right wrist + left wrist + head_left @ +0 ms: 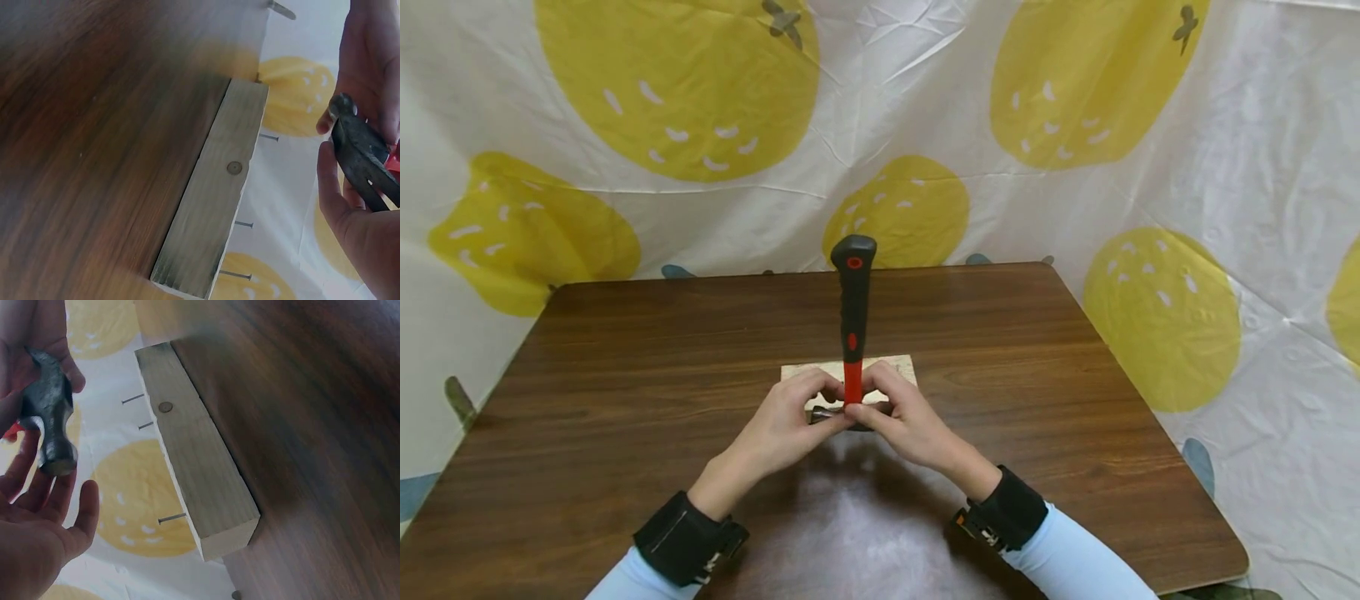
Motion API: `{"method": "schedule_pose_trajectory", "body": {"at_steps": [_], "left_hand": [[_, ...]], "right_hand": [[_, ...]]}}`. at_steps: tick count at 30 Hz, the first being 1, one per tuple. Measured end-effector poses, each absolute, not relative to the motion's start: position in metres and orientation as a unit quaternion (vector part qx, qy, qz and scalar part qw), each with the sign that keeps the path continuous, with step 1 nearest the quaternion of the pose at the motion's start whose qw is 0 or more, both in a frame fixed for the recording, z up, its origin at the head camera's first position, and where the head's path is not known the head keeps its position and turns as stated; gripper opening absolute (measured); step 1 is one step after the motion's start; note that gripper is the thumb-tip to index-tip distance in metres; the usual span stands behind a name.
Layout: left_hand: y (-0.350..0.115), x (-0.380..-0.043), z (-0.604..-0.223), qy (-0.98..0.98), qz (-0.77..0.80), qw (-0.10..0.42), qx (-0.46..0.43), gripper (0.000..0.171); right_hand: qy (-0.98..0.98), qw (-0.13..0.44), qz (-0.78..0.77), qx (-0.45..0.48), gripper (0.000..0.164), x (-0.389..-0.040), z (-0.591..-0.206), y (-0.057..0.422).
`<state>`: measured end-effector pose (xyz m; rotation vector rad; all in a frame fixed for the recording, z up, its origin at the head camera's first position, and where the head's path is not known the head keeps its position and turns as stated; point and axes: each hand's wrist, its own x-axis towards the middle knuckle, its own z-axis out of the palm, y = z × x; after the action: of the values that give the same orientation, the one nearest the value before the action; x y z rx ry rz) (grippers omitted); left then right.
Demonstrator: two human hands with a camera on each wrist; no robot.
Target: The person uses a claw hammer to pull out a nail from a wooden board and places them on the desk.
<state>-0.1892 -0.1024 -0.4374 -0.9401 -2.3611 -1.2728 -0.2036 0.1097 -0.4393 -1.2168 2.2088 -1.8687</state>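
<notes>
A claw hammer (853,308) with a black and red handle stands nearly upright, handle up and metal head down. My left hand (778,425) holds it low, around the neck and head, from the left. From the right, my right hand (917,425) grips the same part, thumb on the red neck. In both wrist views the hammer head (55,415) is apart from the wooden block (194,456). Several nails (236,275) stick out of the block's top. A round dark mark (165,407) shows on its side.
The block lies on a brown wood-grain table (685,333), just beyond the hands. Behind and to the right of the table hangs a white cloth (895,108) with yellow fruit prints. Black straps (681,537) with small cameras circle both wrists.
</notes>
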Motion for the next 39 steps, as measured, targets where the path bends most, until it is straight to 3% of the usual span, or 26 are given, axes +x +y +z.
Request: {"method": "schedule_pose_trajectory", "body": {"at_steps": [16,39], "left_hand": [[-0.0988,-0.1864,-0.4371,-0.810,-0.485,0.113,-0.310,0.020],[-0.0985,-0.1866,-0.4425,-0.812,-0.478,0.112,-0.316,0.018]], "right_hand": [[0.729,0.017,-0.578,-0.366,0.022,-0.2041,-0.4392,0.1084],[0.728,0.031,-0.568,-0.383,0.031,-0.2071,-0.4413,0.1088]]}}
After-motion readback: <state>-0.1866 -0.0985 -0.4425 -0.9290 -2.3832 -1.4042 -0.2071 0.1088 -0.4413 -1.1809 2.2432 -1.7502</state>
